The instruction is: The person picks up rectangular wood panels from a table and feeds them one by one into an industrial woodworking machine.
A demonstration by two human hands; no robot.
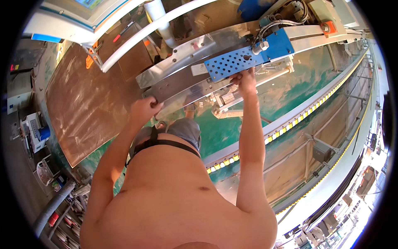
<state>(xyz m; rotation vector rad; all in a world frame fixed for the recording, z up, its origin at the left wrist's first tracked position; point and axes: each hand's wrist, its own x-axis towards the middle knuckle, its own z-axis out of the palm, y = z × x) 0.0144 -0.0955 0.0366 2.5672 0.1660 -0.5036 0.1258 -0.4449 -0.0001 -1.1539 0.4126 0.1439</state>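
Note:
My left hand (145,108) is closed, fingers curled, at the near left end of a long metal channel (182,96) with a dark flat bed. Whatever may be inside its fingers is hidden. Farther right, my right hand (245,82) is bent closed against the channel's near side, just below the edge of a blue plate (232,64) full of round holes. The plate partly covers its fingertips, so what they pinch does not show. A small white label-like piece (199,69) lies on the channel bed, left of the blue plate.
A brown sheet-topped surface (83,108) lies left, with a red-and-dark pen-like tool (123,31) beyond it. A curved white pipe (149,33) arches overhead. At right runs a long rail (290,124) with yellow-and-white rollers. Cables (286,23) and an orange-red switch (328,28) sit at the far right.

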